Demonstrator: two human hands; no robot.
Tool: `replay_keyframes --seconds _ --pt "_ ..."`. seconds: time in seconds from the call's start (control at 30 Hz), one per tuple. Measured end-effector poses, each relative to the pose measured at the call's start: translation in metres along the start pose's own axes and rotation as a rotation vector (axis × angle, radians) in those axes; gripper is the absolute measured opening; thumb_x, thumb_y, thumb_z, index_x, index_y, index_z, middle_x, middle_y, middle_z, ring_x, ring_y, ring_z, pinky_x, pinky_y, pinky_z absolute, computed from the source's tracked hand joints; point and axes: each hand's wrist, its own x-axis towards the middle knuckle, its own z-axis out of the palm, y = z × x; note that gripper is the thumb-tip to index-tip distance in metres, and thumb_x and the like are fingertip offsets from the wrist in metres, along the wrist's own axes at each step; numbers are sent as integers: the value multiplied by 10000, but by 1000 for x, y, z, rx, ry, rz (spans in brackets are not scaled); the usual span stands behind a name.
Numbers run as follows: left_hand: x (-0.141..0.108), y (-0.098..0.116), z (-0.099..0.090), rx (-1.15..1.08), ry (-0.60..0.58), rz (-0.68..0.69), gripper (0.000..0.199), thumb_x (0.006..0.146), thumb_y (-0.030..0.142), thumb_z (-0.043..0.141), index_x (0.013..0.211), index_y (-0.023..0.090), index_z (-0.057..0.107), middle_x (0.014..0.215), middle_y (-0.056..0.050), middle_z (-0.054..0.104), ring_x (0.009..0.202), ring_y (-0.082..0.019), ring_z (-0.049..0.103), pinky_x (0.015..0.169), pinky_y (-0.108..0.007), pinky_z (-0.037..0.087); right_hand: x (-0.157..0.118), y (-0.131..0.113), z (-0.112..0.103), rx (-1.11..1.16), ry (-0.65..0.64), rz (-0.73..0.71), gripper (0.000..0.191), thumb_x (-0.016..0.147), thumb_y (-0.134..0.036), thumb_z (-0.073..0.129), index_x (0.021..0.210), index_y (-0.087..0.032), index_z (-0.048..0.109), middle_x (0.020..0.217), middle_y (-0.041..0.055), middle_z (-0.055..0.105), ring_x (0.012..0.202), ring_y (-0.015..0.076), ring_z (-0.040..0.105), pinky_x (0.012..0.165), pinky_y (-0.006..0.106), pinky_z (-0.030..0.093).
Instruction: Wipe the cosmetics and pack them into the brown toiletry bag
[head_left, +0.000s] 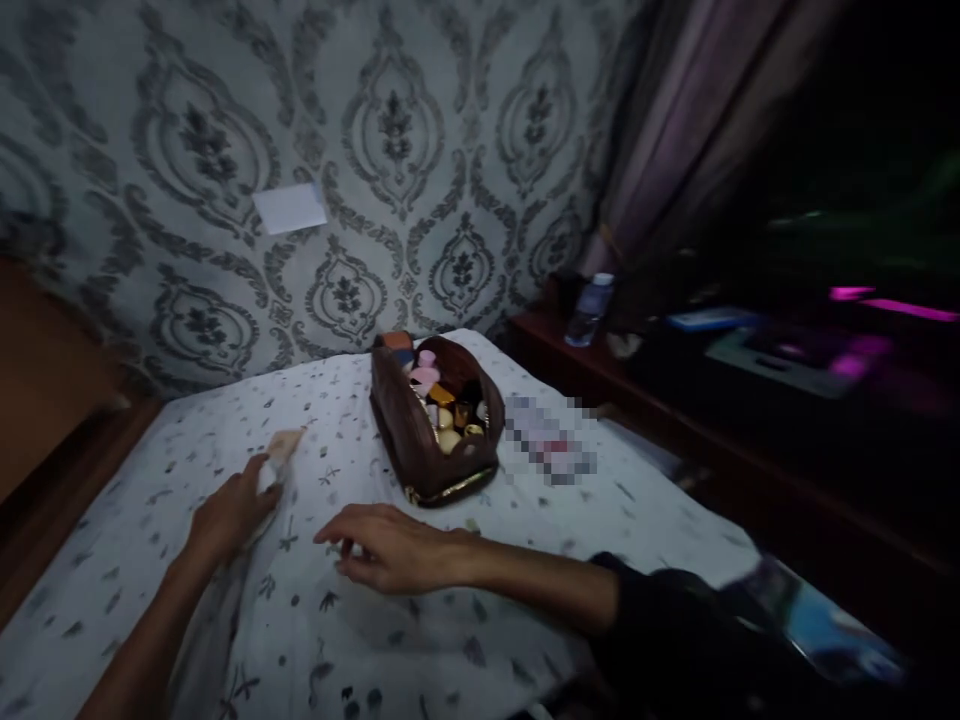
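My left hand (238, 500) is closed on a small beige and white item (285, 446), perhaps a tube or packet; its exact kind is unclear in the dim light. It is low over the patterned white sheet (337, 440). In front of my body, my right hand (397, 550) hovers with its fingers loosely stretched and thumb apart, holding nothing. Beyond it stands a dark brown toiletry bag (401, 440), unzipped wide. Several small bottles and jars (442, 400) with pink, gold, cream and black parts are packed inside.
Right of the bag lies a blurred-out item (551, 440). A clear plastic bottle (590, 312) stands on a dark wooden ledge (536, 335). Patterned wallpaper (390, 130) backs the bed, with a white card (291, 208) on it. A colourful glossy item (832, 630) sits at lower right.
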Motion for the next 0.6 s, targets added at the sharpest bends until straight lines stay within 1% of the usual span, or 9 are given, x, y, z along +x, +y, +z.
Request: replay_keyframes --seconds 0.07,0.17,0.23,0.33,0.4,0.43,0.5,0.53,0.6 --pt "-6 -2 5 -9 -35 11 623 918 501 294 1445 171 275 1197 -217 643 1049 -373 656 781 -417 493 12 6 19 41 38 120 486 872 -243 604 1329 -103 517 1133 127 658 994 197 637 928 293 471" --pt "-27 -1 15 -140 -62 59 629 907 557 300 1390 153 321 977 -164 714 911 -355 699 754 -410 508 26 9 38 93 107 246 545 892 -321 589 1353 -51 483 1233 189 611 1090 241 609 945 321 470" --pt "-46 1 25 -337 -69 149 563 902 570 317 1308 186 383 850 -94 722 813 -312 708 753 -393 522 32 9 45 104 137 257 551 917 -369 551 1360 -50 475 1280 201 586 1168 269 571 982 350 451" --pt "-73 6 37 -609 -70 332 421 884 563 389 1153 252 481 899 -48 725 842 -265 696 766 -352 535 34 11 54 116 152 246 524 963 -403 464 1362 -64 476 1309 197 576 1231 280 536 1022 383 427" --pt "-84 8 40 -702 -14 376 374 846 578 458 1004 250 540 894 -41 713 856 -263 676 743 -338 536 31 13 59 133 170 234 541 960 -420 475 1379 -78 459 1332 190 564 1253 271 524 1036 380 419" --pt "-87 7 40 -740 25 361 373 823 591 485 925 239 552 846 -36 699 829 -261 664 719 -331 533 29 15 61 145 181 225 570 942 -437 511 1390 -91 448 1344 183 556 1262 266 517 1043 374 416" --pt "-89 3 35 -816 98 278 404 779 623 515 799 220 541 712 -17 641 728 -240 627 647 -312 514 24 16 67 166 208 217 688 872 -482 615 1420 -118 413 1382 173 526 1283 269 496 1060 379 405" --pt "-89 0 32 -862 122 227 417 769 630 522 784 213 537 680 -5 615 696 -224 608 624 -299 504 21 17 69 169 214 224 749 832 -500 661 1428 -128 403 1398 174 508 1290 278 487 1065 394 400" --pt "-87 -9 24 -913 186 151 410 773 610 532 803 201 545 694 3 608 661 -191 575 581 -269 471 14 19 75 136 225 260 872 745 -523 739 1439 -130 385 1417 188 478 1309 317 452 1078 447 380"
